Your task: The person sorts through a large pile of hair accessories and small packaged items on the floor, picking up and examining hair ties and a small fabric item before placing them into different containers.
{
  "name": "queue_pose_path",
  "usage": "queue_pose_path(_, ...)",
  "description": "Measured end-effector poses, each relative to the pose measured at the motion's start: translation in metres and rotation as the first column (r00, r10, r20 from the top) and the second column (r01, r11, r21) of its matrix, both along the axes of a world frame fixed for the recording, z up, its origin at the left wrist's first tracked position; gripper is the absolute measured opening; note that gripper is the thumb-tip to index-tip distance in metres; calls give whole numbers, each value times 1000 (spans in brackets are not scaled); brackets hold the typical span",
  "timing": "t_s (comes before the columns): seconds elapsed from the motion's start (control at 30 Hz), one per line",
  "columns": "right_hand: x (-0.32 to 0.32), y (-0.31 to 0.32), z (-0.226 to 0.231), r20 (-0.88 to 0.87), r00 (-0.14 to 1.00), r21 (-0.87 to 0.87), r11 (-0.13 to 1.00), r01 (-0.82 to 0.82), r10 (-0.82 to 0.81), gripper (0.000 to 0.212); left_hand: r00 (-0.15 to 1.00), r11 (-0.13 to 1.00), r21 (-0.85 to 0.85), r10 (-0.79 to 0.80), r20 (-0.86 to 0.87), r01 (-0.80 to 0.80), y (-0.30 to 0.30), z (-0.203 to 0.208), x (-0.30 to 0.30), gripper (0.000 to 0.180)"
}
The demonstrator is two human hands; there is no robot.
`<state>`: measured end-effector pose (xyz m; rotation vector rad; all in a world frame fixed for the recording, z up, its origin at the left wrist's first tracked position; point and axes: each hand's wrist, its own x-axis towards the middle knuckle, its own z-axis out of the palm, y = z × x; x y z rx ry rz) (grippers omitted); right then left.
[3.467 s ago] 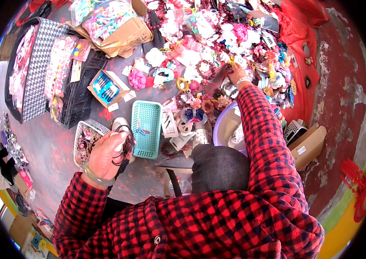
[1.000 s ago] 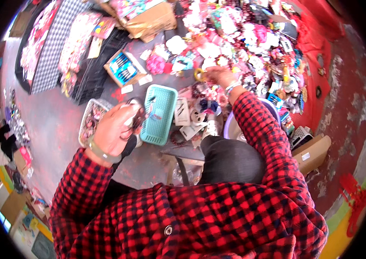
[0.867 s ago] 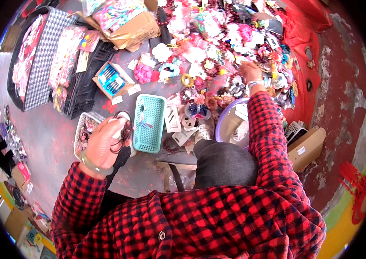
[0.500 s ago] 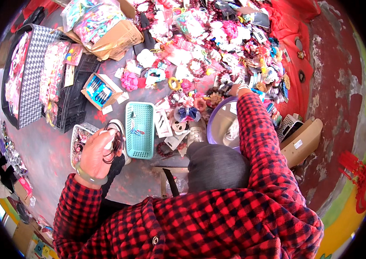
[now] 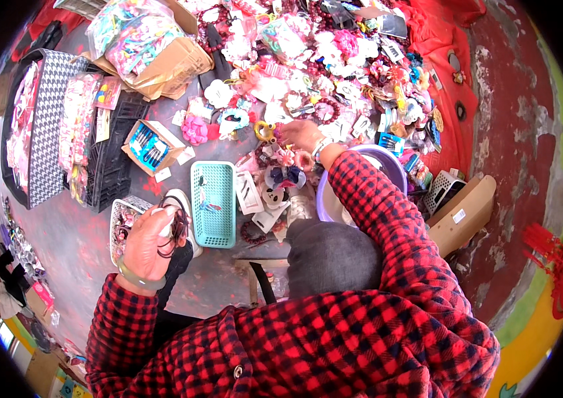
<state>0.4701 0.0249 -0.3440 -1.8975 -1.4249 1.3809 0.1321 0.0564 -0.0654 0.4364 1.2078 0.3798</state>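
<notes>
My left hand is closed around a bunch of dark hair ties, whose thin loops stick out past the fingers. It hovers beside a white basket filled with small hair accessories. Out over the near part of a large pile of hair ornaments, my right hand has its fingers drawn together and pointing left. What they grip, if anything, is too small to make out. Close to those fingertips lie yellow rings and pink flower ornaments.
A teal basket with a few small items stands between my hands. Under my right forearm is a purple-rimmed basin. Leftward are a box of blue-carded items, a black crate and a houndstooth bin. A cardboard box sits at right.
My right hand has moved left across the pile, from above the basin's far edge to beside the yellow rings. My left hand keeps its hold on the hair ties, nearly still.
</notes>
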Motion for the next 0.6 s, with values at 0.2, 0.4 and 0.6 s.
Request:
queue_pose_path(0.2,25,-10,16,617,733,-529,840,117,287,38,1000,1000,-3,0,-2,0,-1,2,-4,14)
queue_pose_path(0.4,-46,-35,0,431,862,-262,951,-165,268,41,1000,1000,-6,-3,-1,3,0,1,-1,14)
queue_pose_path(0.6,-79,-28,18,108,955,127,949,-290,277,43,1000,1000,-10,16,-5,-16,-2,1,-2,14)
